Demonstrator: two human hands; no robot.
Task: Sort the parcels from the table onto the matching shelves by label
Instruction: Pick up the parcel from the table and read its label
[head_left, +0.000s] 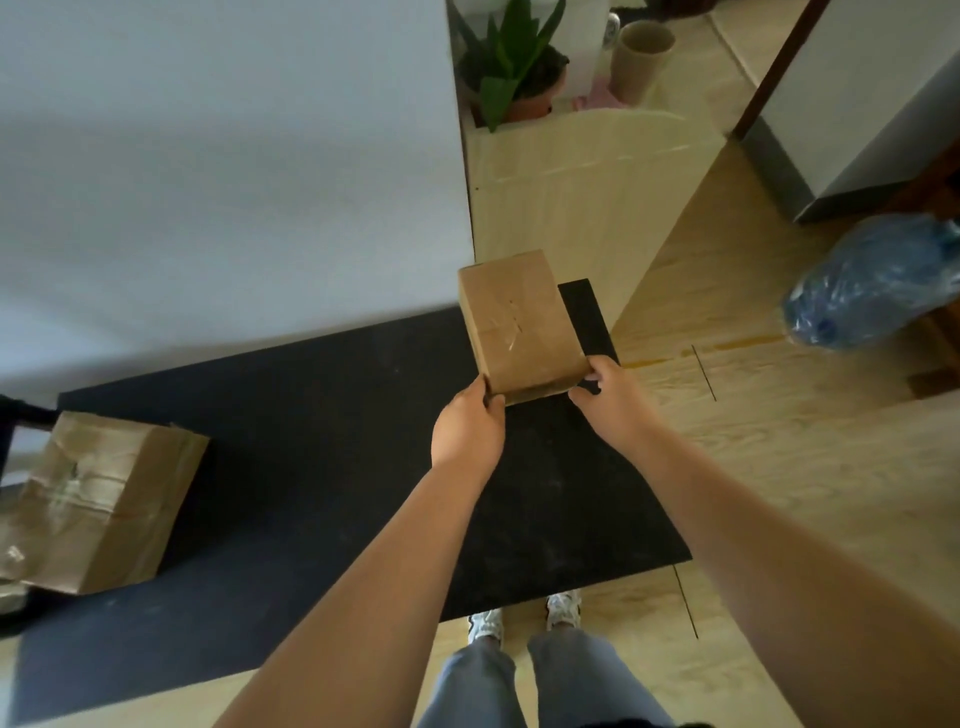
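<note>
A small brown cardboard parcel (517, 325) wrapped in clear tape is at the far right end of the black table (322, 467). My left hand (469, 428) grips its near left corner. My right hand (608, 392) grips its near right corner, fingers curled under the edge. Whether the parcel rests on the table or is lifted I cannot tell. No label shows on its top face. A larger, crumpled brown parcel (98, 501) with torn tape lies at the table's left end, untouched.
A white wall (223, 156) rises behind the table. A potted green plant (514, 67) and a cardboard tube (641, 57) stand on the wooden floor beyond. A blue plastic bag (872, 283) lies at the right. My feet (524, 618) stand at the table's front edge.
</note>
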